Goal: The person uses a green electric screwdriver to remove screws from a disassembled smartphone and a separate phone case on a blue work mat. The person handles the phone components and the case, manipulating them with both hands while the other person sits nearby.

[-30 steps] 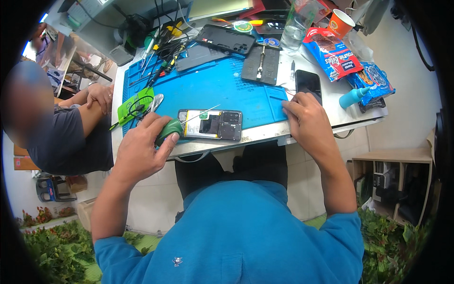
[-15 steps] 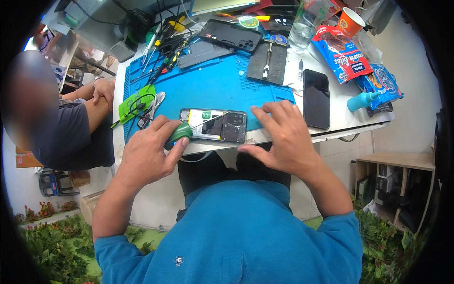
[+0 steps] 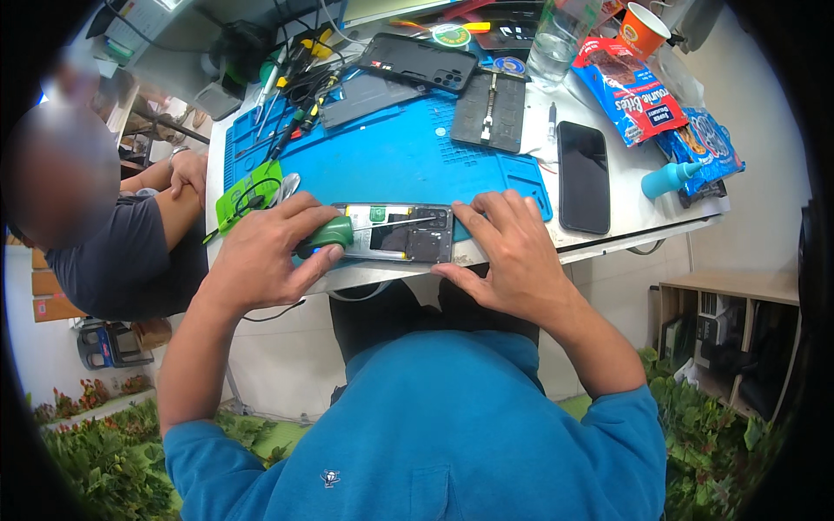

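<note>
A phone with its back off (image 3: 432, 247) lies near the table's front edge, showing a battery, a dark middle area and a dark cover with camera rings at its right end. My left hand (image 3: 269, 256) is closed around the green handle of a screwdriver (image 3: 334, 233) at the phone's left end. The thin shaft slants right across the phone, its tip by the camera rings. My right hand (image 3: 512, 252) has thumb and index finger at the two corners of the phone's right end, gripping it; the other fingers are slightly bent.
Under the phone spreads a blue repair mat (image 3: 373, 169). Behind lie a removed back cover (image 3: 417, 62), a phone clamp (image 3: 489, 108) and several tools. Rightward are a black phone (image 3: 583, 178), snack packets (image 3: 627, 95) and a teal bottle (image 3: 669, 181). Another person's arm (image 3: 178, 213) rests at the left.
The screwdriver's tip has moved right over the phone toward the camera rings. My right thumb and index finger have closed in on the phone's right end.
</note>
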The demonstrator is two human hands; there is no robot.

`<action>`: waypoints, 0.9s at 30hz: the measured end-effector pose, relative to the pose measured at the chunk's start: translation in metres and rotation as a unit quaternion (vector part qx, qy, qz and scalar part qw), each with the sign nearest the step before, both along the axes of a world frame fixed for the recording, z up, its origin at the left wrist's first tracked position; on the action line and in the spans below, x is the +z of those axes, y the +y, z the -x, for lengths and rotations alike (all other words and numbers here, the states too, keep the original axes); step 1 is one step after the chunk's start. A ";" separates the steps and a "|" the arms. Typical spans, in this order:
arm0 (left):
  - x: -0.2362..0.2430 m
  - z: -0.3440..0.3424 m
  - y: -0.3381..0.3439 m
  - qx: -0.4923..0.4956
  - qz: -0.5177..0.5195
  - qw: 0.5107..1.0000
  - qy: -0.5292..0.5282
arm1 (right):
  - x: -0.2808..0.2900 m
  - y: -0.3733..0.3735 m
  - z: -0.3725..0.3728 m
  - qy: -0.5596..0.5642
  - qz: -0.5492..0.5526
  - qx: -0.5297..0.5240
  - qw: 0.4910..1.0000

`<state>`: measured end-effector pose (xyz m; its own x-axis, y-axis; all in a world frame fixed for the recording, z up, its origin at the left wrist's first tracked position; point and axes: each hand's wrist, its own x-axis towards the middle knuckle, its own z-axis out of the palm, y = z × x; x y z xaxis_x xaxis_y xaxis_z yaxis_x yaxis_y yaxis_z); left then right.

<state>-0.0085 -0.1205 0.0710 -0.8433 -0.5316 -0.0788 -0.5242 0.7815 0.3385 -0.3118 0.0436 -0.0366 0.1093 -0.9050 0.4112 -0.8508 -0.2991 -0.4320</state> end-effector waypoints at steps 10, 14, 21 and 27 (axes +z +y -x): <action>-0.010 -0.006 -0.040 -0.050 0.023 0.998 0.026 | -0.003 -0.004 -0.001 -0.006 0.024 0.000 1.000; -0.009 -0.005 -0.056 -0.038 -0.015 0.999 0.008 | -0.006 -0.005 0.000 -0.007 0.030 -0.001 1.000; -0.012 -0.001 -0.071 -0.076 -0.034 0.996 0.012 | -0.009 -0.007 0.001 -0.003 0.044 -0.002 0.999; -0.015 0.002 -0.077 -0.091 -0.048 0.995 0.017 | -0.010 -0.007 0.001 -0.005 0.039 -0.004 0.999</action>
<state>-0.0107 -0.1972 0.0558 -0.9277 -0.3619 -0.0916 -0.3646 0.8255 0.4308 -0.3128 0.0367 -0.0462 0.0987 -0.8708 0.4815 -0.8491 -0.3261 -0.4156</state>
